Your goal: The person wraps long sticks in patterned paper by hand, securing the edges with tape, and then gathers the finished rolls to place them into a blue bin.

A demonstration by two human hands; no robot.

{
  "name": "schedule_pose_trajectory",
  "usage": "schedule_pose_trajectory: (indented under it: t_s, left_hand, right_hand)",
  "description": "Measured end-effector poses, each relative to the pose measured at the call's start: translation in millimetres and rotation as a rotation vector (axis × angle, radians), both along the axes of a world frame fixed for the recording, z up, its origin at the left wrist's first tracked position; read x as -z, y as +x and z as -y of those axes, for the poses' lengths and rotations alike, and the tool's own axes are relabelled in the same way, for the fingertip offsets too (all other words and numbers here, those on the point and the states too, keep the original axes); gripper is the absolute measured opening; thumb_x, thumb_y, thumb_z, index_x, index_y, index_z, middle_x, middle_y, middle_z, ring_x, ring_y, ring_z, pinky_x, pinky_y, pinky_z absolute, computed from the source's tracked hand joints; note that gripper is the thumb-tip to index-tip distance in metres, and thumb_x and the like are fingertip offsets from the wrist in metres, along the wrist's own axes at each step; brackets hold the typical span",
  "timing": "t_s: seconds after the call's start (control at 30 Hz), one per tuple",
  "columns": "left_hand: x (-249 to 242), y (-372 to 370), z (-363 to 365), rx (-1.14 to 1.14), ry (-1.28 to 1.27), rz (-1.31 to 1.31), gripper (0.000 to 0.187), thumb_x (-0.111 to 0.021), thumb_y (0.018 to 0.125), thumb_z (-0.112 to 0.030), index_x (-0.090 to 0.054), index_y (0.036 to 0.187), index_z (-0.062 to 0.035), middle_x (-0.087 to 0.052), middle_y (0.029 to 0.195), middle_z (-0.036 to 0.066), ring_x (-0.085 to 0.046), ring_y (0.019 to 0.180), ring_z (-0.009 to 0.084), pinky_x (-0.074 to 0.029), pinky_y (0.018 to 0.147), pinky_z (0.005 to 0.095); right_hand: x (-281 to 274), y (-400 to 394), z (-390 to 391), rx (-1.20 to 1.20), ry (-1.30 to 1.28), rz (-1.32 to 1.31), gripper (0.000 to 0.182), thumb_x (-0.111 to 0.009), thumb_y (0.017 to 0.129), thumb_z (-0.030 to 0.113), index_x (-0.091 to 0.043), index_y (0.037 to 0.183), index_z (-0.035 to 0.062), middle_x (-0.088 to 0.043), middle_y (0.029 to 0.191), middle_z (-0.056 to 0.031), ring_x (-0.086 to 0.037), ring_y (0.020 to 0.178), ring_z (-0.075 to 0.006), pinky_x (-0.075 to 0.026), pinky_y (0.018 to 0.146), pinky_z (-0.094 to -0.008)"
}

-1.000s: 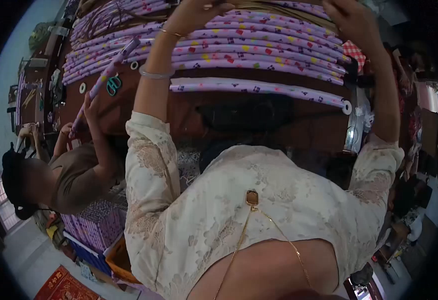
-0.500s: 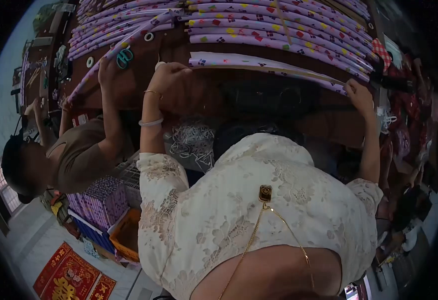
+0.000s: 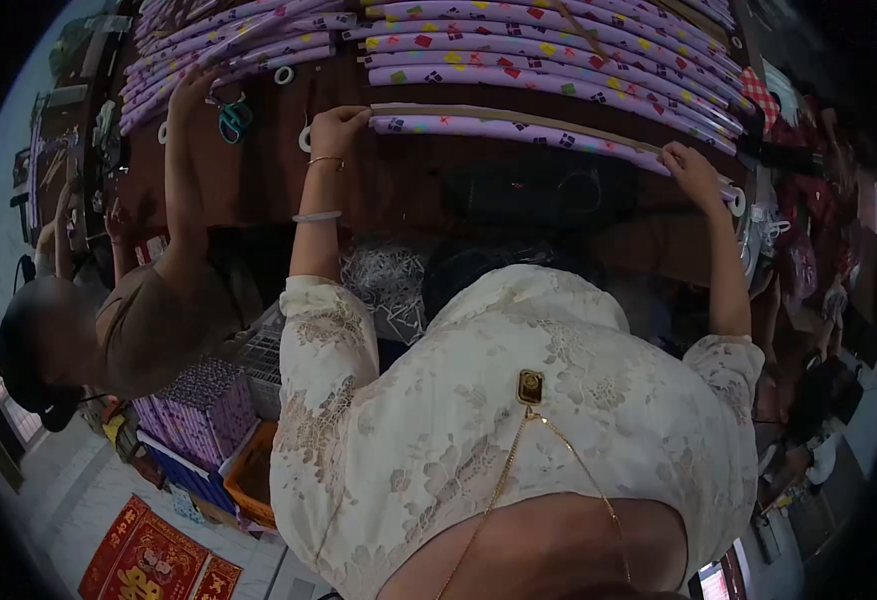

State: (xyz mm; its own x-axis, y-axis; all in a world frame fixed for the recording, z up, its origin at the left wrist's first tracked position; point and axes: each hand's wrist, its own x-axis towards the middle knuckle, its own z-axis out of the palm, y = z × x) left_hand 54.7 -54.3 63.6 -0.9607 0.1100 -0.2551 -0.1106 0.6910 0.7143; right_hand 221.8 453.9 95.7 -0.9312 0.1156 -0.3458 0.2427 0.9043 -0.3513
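Observation:
A long purple patterned roll (image 3: pixel 519 131) with a thin brown strip (image 3: pixel 519 117) along its far edge lies across the brown table in front of me. My left hand (image 3: pixel 342 129) pinches its left end, with a bracelet and a pale bangle on that arm. Near its right end, my right hand (image 3: pixel 689 168) has its fingers closed on the same roll. A white tape ring (image 3: pixel 306 139) is beside my left hand, and another ring (image 3: pixel 737 201) shows at the roll's right end. More patterned rolls (image 3: pixel 549 78) lie side by side beyond.
At the left, a co-worker (image 3: pixel 174 300) reaches over the table (image 3: pixel 249 185). Teal scissors (image 3: pixel 235 121) and a tape ring (image 3: pixel 284 75) lie near that arm. White scraps (image 3: pixel 384 285) are heaped below my left forearm. An orange crate (image 3: pixel 251 480) stands at lower left.
The roll in my hands has turned, its pale sheet now wound in and the strip along the far edge. The co-worker's long roll is down among the others, and that arm has moved left.

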Motion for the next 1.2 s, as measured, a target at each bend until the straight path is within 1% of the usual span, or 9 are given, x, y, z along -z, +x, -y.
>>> schedule_pose_trajectory:
  t_s: [0.13,0.27,0.33,0.5,0.63,0.8,0.97,1.03,1.2]
  left_hand:
    - [10.1,-3.0,3.8,-0.013,0.060,-0.005,0.021,-0.063,0.075,-0.020,-0.067,0.086,-0.0030,-0.066,0.077,0.008,-0.061,0.071,0.0139,-0.046,0.065,0.0259]
    - [17.6,-3.4,8.4,-0.009,0.084,-0.028,0.022,-0.064,0.074,-0.022,-0.067,0.085,-0.0035,-0.066,0.075,0.009,-0.061,0.070,0.0152,-0.046,0.064,0.0272]
    - [24.4,-7.2,10.3,-0.016,0.036,-0.025,0.022,-0.064,0.073,-0.023,-0.067,0.085,-0.0040,-0.065,0.075,0.009,-0.061,0.069,0.0159,-0.046,0.064,0.0279]
    - [29.3,-9.6,13.4,-0.057,-0.020,0.045,0.024,-0.064,0.072,-0.025,-0.067,0.086,-0.0054,-0.065,0.074,0.010,-0.062,0.069,0.0178,-0.046,0.063,0.0295]
    - [31.2,-10.0,16.2,-0.012,0.031,0.020,0.023,-0.064,0.073,-0.023,-0.067,0.086,-0.0051,-0.065,0.076,0.010,-0.062,0.069,0.0177,-0.047,0.064,0.0292]
    - [23.4,-7.3,14.0,-0.030,0.117,0.042,0.022,-0.064,0.073,-0.021,-0.067,0.087,-0.0045,-0.066,0.077,0.010,-0.062,0.070,0.0175,-0.047,0.065,0.0282]
    - [12.0,-0.5,10.6,0.044,-0.026,-0.166,0.017,-0.065,0.074,-0.019,-0.068,0.087,-0.0094,-0.065,0.081,0.008,-0.061,0.076,0.0183,-0.047,0.068,0.0280]
    - [14.6,3.5,12.2,0.027,0.004,-0.181,0.015,-0.065,0.073,-0.018,-0.068,0.086,-0.0105,-0.065,0.082,0.008,-0.061,0.076,0.0184,-0.047,0.068,0.0281]
    - [36.3,3.8,21.2,0.013,0.066,-0.151,0.015,-0.067,0.071,-0.017,-0.069,0.085,-0.0118,-0.065,0.081,0.007,-0.061,0.076,0.0184,-0.047,0.069,0.0281]
  right_hand:
    - [17.3,-0.2,4.9,-0.004,0.010,-0.029,0.023,-0.044,0.086,0.031,-0.053,0.091,0.0108,-0.047,0.073,-0.0089,-0.050,0.073,-0.0253,-0.039,0.062,-0.0358]
    - [29.0,1.4,4.8,0.003,-0.013,-0.047,0.022,-0.045,0.086,0.031,-0.052,0.092,0.0108,-0.046,0.075,-0.0088,-0.049,0.073,-0.0260,-0.039,0.063,-0.0352]
    - [37.3,1.9,2.0,-0.012,0.037,-0.019,0.022,-0.045,0.086,0.030,-0.053,0.092,0.0101,-0.047,0.073,-0.0093,-0.049,0.073,-0.0262,-0.039,0.063,-0.0361]
    - [31.1,2.9,8.5,0.036,-0.018,-0.027,0.022,-0.046,0.085,0.030,-0.054,0.090,0.0101,-0.051,0.073,-0.0107,-0.050,0.075,-0.0272,-0.040,0.065,-0.0376]
    - [28.5,-0.6,12.1,0.089,0.039,0.016,0.026,-0.046,0.083,0.033,-0.056,0.090,0.0103,-0.057,0.077,-0.0121,-0.053,0.077,-0.0289,-0.042,0.066,-0.0383]
    - [23.1,-7.8,12.3,0.088,0.058,0.058,0.028,-0.043,0.082,0.034,-0.055,0.090,0.0101,-0.059,0.079,-0.0125,-0.055,0.076,-0.0310,-0.042,0.065,-0.0400]
    - [17.7,-12.8,13.1,0.093,0.006,0.173,0.028,-0.043,0.081,0.034,-0.054,0.089,0.0095,-0.058,0.078,-0.0132,-0.055,0.077,-0.0323,-0.041,0.064,-0.0410]
    - [22.3,-11.4,11.4,0.080,0.018,0.086,0.028,-0.043,0.081,0.034,-0.054,0.089,0.0094,-0.058,0.077,-0.0131,-0.055,0.076,-0.0326,-0.041,0.064,-0.0413]
    - [18.5,-12.0,12.9,0.076,0.033,0.118,0.029,-0.043,0.081,0.035,-0.054,0.090,0.0098,-0.058,0.077,-0.0130,-0.055,0.076,-0.0332,-0.041,0.064,-0.0412]
